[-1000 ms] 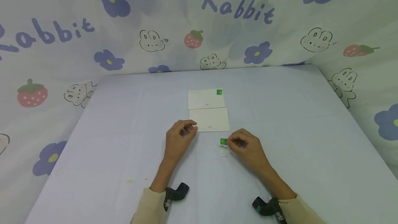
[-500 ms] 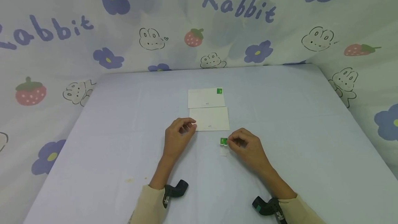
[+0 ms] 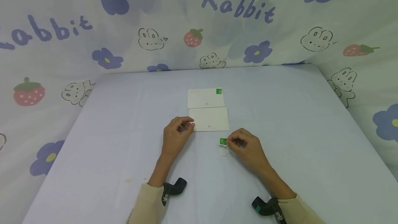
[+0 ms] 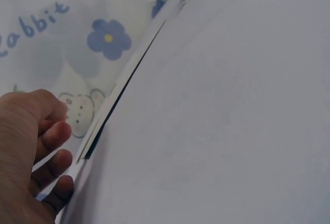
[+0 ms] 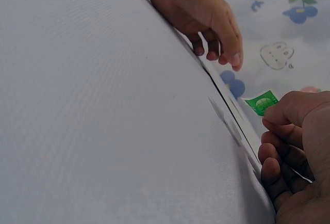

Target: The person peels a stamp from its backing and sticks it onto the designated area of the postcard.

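Observation:
My right hand (image 3: 247,146) pinches a small green stamp (image 3: 223,141) between thumb and forefinger. In the right wrist view the green stamp (image 5: 263,102) stands tilted above the table, its printed face showing. A small white paper slip (image 3: 223,152) lies just below it in the head view. My left hand (image 3: 177,136) is by the lower left corner of the near cream card (image 3: 209,118), fingers loosely bent around nothing; whether a fingertip touches the card is unclear. The far cream card (image 3: 202,98) adjoins it and bears another green stamp (image 3: 219,91) at its upper right corner.
A white cloth covers the table (image 3: 280,113). Behind it hangs a curtain (image 3: 174,16) printed with rabbits, flowers and strawberries. Dark wrist cameras (image 3: 175,186) (image 3: 262,206) sit at both sleeves. A faint yellowish stain (image 3: 128,180) marks the cloth at left.
My left hand has drifted slightly left and up, away from the near card's corner. The right hand stays almost still with the stamp, and both cards keep their places.

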Motion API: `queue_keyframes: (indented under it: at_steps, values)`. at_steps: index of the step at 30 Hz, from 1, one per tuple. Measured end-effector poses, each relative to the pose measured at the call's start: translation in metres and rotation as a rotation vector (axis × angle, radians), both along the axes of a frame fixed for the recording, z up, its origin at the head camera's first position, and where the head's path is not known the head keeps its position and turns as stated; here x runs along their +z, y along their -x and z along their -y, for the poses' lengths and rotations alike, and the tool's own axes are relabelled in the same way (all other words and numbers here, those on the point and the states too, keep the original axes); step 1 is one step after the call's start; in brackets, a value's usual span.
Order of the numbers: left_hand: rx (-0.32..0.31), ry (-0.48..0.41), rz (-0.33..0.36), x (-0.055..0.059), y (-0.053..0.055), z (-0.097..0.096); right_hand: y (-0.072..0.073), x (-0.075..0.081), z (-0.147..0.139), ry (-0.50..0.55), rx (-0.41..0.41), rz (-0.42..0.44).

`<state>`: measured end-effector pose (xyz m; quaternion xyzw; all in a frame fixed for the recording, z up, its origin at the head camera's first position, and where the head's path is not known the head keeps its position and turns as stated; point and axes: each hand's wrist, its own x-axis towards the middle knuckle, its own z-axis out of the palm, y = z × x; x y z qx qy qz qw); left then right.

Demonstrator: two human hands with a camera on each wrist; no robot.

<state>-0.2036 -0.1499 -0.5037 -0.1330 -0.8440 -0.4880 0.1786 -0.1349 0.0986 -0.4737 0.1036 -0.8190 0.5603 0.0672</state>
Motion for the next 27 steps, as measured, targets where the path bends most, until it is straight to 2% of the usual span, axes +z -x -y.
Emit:
queue_keyframes:
  at_steps: [27]
  values:
    - [0.003,0.065,0.007,-0.003,0.015,0.008,0.001,0.000,0.000,-0.009,-0.001,0.011]
